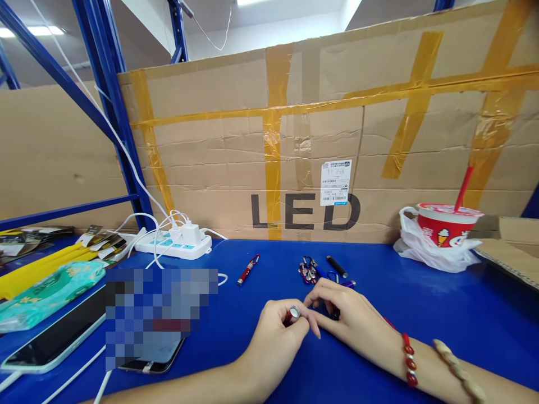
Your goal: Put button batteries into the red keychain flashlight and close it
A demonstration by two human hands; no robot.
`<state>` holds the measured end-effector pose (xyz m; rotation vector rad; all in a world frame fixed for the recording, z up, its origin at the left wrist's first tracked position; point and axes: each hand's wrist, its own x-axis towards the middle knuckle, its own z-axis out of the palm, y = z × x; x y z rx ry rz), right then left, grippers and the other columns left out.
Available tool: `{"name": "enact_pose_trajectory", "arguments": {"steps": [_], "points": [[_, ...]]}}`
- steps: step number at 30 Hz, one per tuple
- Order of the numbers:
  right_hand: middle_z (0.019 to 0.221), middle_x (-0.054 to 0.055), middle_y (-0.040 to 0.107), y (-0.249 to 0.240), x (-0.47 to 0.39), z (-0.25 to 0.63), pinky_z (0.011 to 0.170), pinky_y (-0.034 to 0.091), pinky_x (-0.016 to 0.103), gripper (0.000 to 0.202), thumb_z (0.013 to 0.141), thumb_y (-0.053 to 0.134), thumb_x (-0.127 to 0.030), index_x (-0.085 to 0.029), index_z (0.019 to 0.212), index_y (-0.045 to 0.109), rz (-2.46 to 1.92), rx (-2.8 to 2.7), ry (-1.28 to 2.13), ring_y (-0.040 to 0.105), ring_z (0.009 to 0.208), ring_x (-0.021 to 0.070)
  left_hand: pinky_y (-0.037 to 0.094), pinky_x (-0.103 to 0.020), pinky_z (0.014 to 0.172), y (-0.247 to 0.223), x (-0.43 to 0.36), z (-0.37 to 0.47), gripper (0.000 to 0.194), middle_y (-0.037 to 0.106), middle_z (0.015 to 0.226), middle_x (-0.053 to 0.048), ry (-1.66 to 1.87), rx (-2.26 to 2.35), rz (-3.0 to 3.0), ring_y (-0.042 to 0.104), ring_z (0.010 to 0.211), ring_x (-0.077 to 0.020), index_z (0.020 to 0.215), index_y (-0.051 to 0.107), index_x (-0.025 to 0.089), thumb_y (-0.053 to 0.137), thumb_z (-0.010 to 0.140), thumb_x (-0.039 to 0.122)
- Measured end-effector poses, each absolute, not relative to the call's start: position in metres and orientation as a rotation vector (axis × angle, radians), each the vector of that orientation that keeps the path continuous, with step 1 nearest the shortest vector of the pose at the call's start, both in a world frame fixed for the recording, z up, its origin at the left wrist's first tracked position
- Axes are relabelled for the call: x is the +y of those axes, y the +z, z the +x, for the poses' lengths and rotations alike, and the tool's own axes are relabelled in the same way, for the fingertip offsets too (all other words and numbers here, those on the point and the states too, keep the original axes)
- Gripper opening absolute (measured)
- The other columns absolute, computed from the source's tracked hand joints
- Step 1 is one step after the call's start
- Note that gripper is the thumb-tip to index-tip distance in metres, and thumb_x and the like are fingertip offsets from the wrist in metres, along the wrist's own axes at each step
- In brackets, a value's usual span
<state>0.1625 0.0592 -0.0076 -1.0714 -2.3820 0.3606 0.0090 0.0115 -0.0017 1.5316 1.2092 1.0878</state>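
Note:
My left hand (pixel 280 336) is closed around a small red flashlight (pixel 293 313), its round silver end facing up. Just to the right, my right hand (pixel 347 314) has its fingers curled down, touching the left hand's fingers; a dark piece shows under its palm, too hidden to name. Behind the right hand lies a cluster of small flashlights with carabiner clips (pixel 309 270), beside a black cylinder (pixel 337 266). Another red flashlight with a red clip (pixel 247 270) rests alone on the blue table (pixel 227 325), further left.
A white power strip (pixel 189 247) with cables stands at the back left. Phones (pixel 54 331) and a teal packet (pixel 50 292) lie at the left. A red cup (pixel 446 224) in a plastic bag and an open carton (pixel 514 247) are at the right. Cardboard (pixel 210 168) stands behind.

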Motion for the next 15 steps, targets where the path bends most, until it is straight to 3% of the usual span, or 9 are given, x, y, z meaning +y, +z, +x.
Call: {"name": "enact_pose_trajectory", "arguments": {"steps": [15], "points": [[0.079, -0.001, 0.060, -0.0055, 0.0558, 0.1620, 0.053, 0.037, 0.022, 0.010, 0.077, 0.053, -0.024, -0.022, 0.081, 0.063, -1.088, -2.382, 0.325, 0.049, 0.057, 0.0093, 0.027, -0.022, 0.056, -0.0030, 0.0117, 0.0092, 0.019, 0.040, 0.050, 0.004, 1.049, 1.217, 1.574, 0.037, 0.056, -0.0105, 0.052, 0.056, 0.014, 0.042, 0.065, 0.015]]}}
